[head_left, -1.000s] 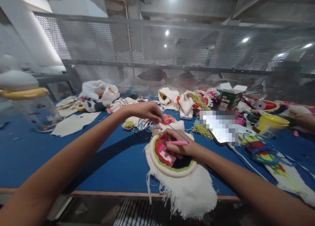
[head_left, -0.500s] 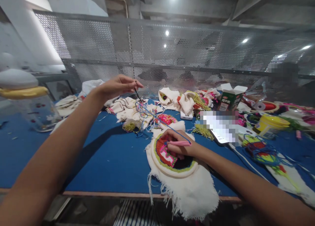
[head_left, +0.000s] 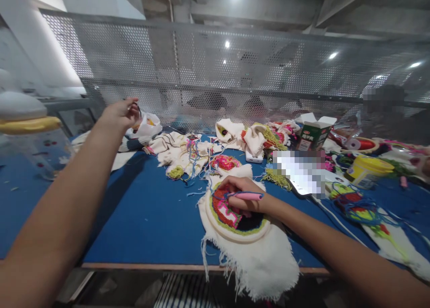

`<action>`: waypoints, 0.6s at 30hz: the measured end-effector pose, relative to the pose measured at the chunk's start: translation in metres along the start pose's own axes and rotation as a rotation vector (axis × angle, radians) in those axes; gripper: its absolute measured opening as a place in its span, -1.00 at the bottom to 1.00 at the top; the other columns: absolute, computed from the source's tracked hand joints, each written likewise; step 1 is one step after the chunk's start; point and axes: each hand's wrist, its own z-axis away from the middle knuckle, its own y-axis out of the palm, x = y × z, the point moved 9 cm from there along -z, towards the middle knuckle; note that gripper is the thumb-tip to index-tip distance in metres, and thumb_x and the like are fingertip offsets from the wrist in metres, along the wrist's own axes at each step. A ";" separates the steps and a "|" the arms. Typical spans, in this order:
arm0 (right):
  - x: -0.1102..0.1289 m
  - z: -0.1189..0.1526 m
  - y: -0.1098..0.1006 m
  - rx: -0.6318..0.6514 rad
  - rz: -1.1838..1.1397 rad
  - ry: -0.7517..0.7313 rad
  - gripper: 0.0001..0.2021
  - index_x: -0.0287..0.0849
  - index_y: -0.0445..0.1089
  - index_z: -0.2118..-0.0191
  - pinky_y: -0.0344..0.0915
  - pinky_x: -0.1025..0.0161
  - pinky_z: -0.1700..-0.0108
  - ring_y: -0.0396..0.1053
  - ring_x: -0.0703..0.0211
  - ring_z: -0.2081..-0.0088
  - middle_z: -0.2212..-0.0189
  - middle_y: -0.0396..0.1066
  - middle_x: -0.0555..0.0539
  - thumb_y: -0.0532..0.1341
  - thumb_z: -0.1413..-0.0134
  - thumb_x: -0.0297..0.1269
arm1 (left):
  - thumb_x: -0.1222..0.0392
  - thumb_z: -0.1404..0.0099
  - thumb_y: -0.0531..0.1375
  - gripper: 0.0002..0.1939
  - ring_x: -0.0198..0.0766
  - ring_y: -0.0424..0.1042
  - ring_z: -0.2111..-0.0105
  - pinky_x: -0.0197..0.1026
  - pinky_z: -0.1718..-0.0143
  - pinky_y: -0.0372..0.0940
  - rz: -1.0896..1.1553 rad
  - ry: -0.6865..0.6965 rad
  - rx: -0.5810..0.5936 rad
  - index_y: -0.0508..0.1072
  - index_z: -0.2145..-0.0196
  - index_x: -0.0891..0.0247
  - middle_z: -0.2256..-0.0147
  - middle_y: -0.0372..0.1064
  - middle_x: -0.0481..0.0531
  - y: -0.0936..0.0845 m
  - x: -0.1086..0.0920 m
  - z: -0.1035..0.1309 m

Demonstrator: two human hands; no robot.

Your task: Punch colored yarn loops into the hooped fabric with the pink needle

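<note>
My right hand is closed around a pink punch needle, with a strand of blue yarn at the tool. That hand rests on a round embroidery hoop, whose cream cloth hangs over the table's front edge with a frayed border. Red, pink, green and dark yarn loops fill part of the design; my fingers cover some of it. Raised at the back left, my left hand pinches a dark strand, likely yarn, near a white plastic bag.
Behind the hoop lie cream cloth pieces with tangled yarn. To the right are a lit phone with a cable, a green box and a yellow tub. A clear jar stands left. A perforated metal screen bounds the back.
My left hand has moved left with the dark strand, away from the yarn pile. Blue yarn that stretched from the pile to the punch needle now lies slack. My right hand has hardly moved.
</note>
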 end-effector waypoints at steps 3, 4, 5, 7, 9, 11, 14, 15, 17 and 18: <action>0.002 0.001 0.001 0.028 0.000 -0.016 -0.70 -0.15 0.26 0.15 0.13 0.48 0.73 0.23 0.41 0.73 0.57 0.27 0.10 0.09 0.09 -0.44 | 0.36 -0.26 0.01 -0.69 -0.47 0.01 0.65 -0.36 0.57 0.07 0.189 -0.054 -0.132 0.11 0.63 0.22 0.75 -0.01 -0.20 0.002 -0.003 0.006; 0.003 0.001 0.001 0.033 0.000 -0.015 -0.70 -0.15 0.25 0.14 0.13 0.48 0.73 0.22 0.42 0.73 0.57 0.28 0.10 0.09 0.09 -0.44 | 0.37 -0.28 -0.01 -0.70 -0.49 0.06 0.63 -0.38 0.53 0.13 0.239 -0.053 -0.162 0.15 0.61 0.22 0.73 0.03 -0.20 0.005 -0.007 0.009; 0.003 0.001 0.000 0.035 0.001 -0.012 -0.70 -0.16 0.25 0.14 0.12 0.49 0.73 0.21 0.42 0.74 0.57 0.28 0.10 0.09 0.08 -0.44 | 0.36 -0.29 -0.03 -0.71 -0.51 0.12 0.60 -0.40 0.48 0.18 0.282 -0.043 -0.189 0.19 0.58 0.22 0.71 0.09 -0.20 0.008 -0.013 0.013; 0.002 0.001 0.000 0.041 0.004 -0.004 -0.71 -0.16 0.24 0.13 0.10 0.49 0.73 0.20 0.43 0.75 0.57 0.29 0.09 0.08 0.06 -0.43 | 0.33 -0.29 0.01 -0.78 -0.55 0.24 0.52 -0.41 0.35 0.24 0.347 0.002 -0.199 0.28 0.51 0.24 0.65 0.21 -0.21 0.017 -0.027 0.020; 0.000 0.001 0.001 0.045 0.005 -0.002 -0.72 -0.16 0.24 0.14 0.09 0.49 0.73 0.20 0.43 0.74 0.57 0.29 0.09 0.07 0.04 -0.41 | 0.37 -0.21 0.12 -0.93 -0.52 0.33 0.44 -0.35 0.23 0.27 0.368 0.069 -0.103 0.35 0.43 0.28 0.58 0.33 -0.19 0.034 -0.042 0.029; -0.002 0.000 0.002 0.049 0.003 -0.004 -0.72 -0.15 0.25 0.14 0.10 0.49 0.72 0.21 0.42 0.74 0.57 0.30 0.09 0.07 0.04 -0.41 | 0.39 -0.16 0.17 -0.94 -0.46 0.38 0.41 -0.25 0.16 0.28 0.302 0.127 0.076 0.40 0.35 0.35 0.51 0.40 -0.13 0.059 -0.055 0.039; -0.003 -0.001 0.001 0.036 -0.008 -0.018 -0.70 -0.14 0.25 0.14 0.10 0.50 0.72 0.20 0.42 0.74 0.60 0.29 0.11 0.07 0.06 -0.43 | 0.32 -0.13 0.21 -0.85 -0.42 0.40 0.41 -0.19 0.16 0.27 0.095 0.155 0.314 0.43 0.30 0.40 0.44 0.43 -0.05 0.095 -0.060 0.054; -0.002 -0.001 0.001 0.031 -0.007 -0.029 -0.70 -0.14 0.26 0.14 0.09 0.50 0.72 0.20 0.42 0.75 0.61 0.29 0.11 0.07 0.07 -0.43 | 0.29 -0.09 0.24 -0.80 -0.41 0.40 0.40 -0.20 0.17 0.28 0.030 0.159 0.364 0.44 0.29 0.40 0.42 0.43 -0.04 0.104 -0.060 0.057; -0.001 -0.001 0.001 0.028 -0.006 -0.045 -0.70 -0.15 0.26 0.14 0.08 0.50 0.73 0.19 0.43 0.76 0.62 0.28 0.12 0.08 0.08 -0.44 | 0.24 0.00 0.29 -0.72 -0.37 0.41 0.39 -0.21 0.21 0.29 -0.069 0.174 0.443 0.46 0.28 0.35 0.40 0.44 -0.03 0.121 -0.058 0.063; -0.001 -0.001 0.001 0.029 -0.008 -0.048 -0.70 -0.15 0.26 0.14 0.08 0.50 0.73 0.19 0.43 0.75 0.62 0.28 0.12 0.08 0.08 -0.44 | 0.22 0.02 0.31 -0.70 -0.35 0.41 0.38 -0.21 0.23 0.29 -0.107 0.189 0.479 0.46 0.27 0.33 0.39 0.44 -0.02 0.129 -0.058 0.065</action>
